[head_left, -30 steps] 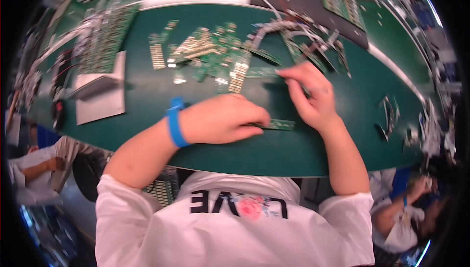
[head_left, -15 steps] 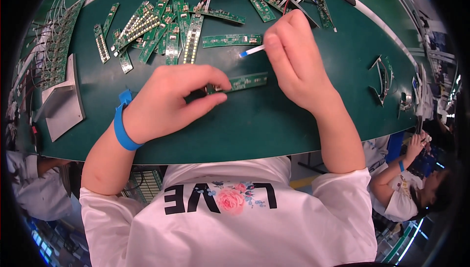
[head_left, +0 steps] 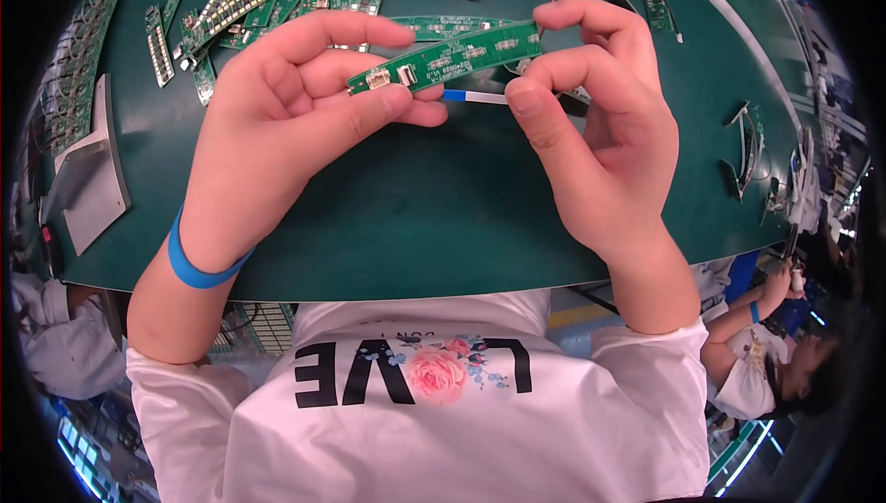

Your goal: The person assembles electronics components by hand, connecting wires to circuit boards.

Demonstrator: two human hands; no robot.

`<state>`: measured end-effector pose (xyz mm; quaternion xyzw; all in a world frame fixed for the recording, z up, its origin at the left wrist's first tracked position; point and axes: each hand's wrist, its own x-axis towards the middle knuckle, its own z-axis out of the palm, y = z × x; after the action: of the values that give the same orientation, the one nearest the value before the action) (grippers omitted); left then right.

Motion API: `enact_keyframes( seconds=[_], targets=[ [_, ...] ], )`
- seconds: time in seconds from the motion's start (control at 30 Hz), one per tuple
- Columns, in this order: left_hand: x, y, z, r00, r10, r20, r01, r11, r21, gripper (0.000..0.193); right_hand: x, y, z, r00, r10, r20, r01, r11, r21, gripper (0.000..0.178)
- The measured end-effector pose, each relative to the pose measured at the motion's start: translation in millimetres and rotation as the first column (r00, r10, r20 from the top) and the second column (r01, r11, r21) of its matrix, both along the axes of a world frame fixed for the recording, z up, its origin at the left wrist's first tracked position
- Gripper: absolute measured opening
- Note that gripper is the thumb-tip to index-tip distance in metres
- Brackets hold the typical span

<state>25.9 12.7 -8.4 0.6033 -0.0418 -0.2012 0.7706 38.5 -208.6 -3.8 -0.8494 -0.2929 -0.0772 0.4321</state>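
Note:
My left hand grips a narrow green circuit board near its left end, thumb in front and fingers behind. The board is raised over the table and slants up to the right, its white connectors facing up. My right hand is at the board's right end, the index finger close against the corner. A white ribbon cable with a blue tip runs out leftward from the right thumb, just below the board. The right fingers are curled toward that thumb; the cable's other end is hidden behind them.
Loose green board strips lie heaped at the far left, with more boards and wires at the far right. A bent metal plate stands on the green table at left. Small boards lie right. Another person sits at right.
My left hand has lifted the board off the table. My right hand has come to the board's right end with the ribbon cable. The view has shifted slightly.

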Motion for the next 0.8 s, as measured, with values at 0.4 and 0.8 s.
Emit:
enact_keyframes(
  seconds=[0.4, 0.8],
  targets=[
    [-7, -1, -6, 0.973, -0.072, -0.221, 0.053, 0.994, -0.091, 0.025, 0, 3, -15, 0.996, 0.054, 0.076, -0.054, 0.999, -0.007, 0.004],
    [-7, -3, -8, 0.949, -0.085, -0.303, 0.01, 0.971, -0.239, 0.022, -1, 7, -21, 0.998, 0.063, -0.012, -0.06, 0.987, 0.148, 0.004]
  ],
)
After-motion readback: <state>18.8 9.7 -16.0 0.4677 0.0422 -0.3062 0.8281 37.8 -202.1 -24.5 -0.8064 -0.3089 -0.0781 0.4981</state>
